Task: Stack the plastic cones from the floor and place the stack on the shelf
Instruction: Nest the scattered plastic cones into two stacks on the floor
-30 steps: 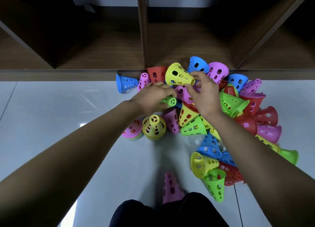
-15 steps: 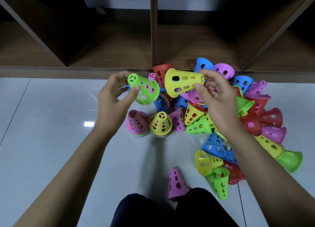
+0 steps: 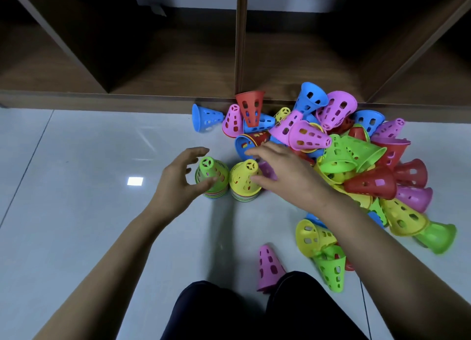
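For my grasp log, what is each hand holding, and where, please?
Nothing is gripped: the left hand only touches the green cone by its side, the right hand the yellow cone.

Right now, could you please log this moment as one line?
left hand: open, at green-topped stack | right hand: open, at yellow-topped stack | cone pile: loose on floor | shelf: no stack

Cones [image 3: 369, 184] blue, pink, red, yellow, green, dotted with holes; pale grey floor [image 3: 76, 212]; dark brown shelf [image 3: 153, 102]

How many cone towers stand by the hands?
2: a green-topped stack by the left hand, a yellow-topped stack beside it by the right hand. Others may hide in the pile.
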